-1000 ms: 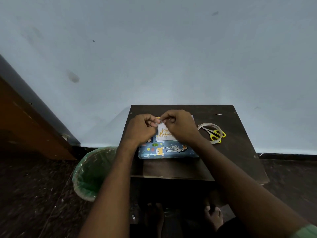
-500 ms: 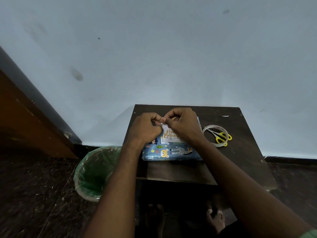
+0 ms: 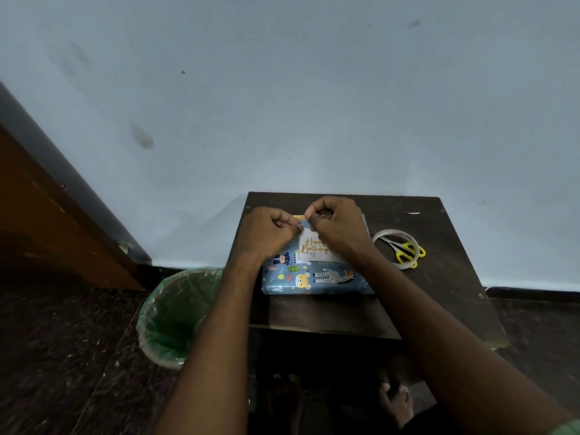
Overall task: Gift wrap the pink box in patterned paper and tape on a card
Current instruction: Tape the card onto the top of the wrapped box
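Note:
The box (image 3: pixel 314 279), wrapped in blue animal-print paper, lies flat on the dark table (image 3: pixel 439 293). A white "Happy Birthday" card (image 3: pixel 314 248) rests on top of it. My left hand (image 3: pixel 266 233) and my right hand (image 3: pixel 337 226) meet fingertip to fingertip above the card's upper left corner. Both pinch a small pale strip (image 3: pixel 300 227) that looks like clear tape. My hands hide the card's top edge and the back of the box.
A clear tape roll (image 3: pixel 396 233) lies right of the box with yellow-handled scissors (image 3: pixel 406 252) inside its ring. A pale scrap (image 3: pixel 411 212) sits near the table's back edge. A green-lined bin (image 3: pixel 175 315) stands on the floor at the left. Bare feet (image 3: pixel 395 400) show under the table.
Both hands stay pinched together over the card's upper left corner, shifted slightly toward the back of the box. The box, roll and scissors have not moved.

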A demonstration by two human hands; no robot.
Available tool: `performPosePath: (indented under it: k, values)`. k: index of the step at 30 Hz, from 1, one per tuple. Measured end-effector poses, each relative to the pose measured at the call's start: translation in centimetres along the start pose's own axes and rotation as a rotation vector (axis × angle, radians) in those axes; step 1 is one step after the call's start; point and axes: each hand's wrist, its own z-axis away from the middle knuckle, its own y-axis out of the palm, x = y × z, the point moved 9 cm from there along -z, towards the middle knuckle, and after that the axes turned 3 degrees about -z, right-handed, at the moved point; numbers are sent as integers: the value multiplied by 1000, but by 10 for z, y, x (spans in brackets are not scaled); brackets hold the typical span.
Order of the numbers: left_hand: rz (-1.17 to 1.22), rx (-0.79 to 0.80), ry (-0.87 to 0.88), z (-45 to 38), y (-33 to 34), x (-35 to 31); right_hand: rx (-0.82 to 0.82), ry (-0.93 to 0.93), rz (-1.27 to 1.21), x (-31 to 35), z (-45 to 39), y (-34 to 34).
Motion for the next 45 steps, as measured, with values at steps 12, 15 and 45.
performPosePath:
  k: [12, 15, 45]
  values:
    - [-95, -15, -3, 0, 1, 0, -42, 41, 73, -3, 2, -2]
    - [-161, -33, -34, -1, 0, 2, -41, 47, 161, -5, 0, 2]
    - [-206, -135, -296, -11, 2, 18, -167, 166, 316, -13, -2, 6]
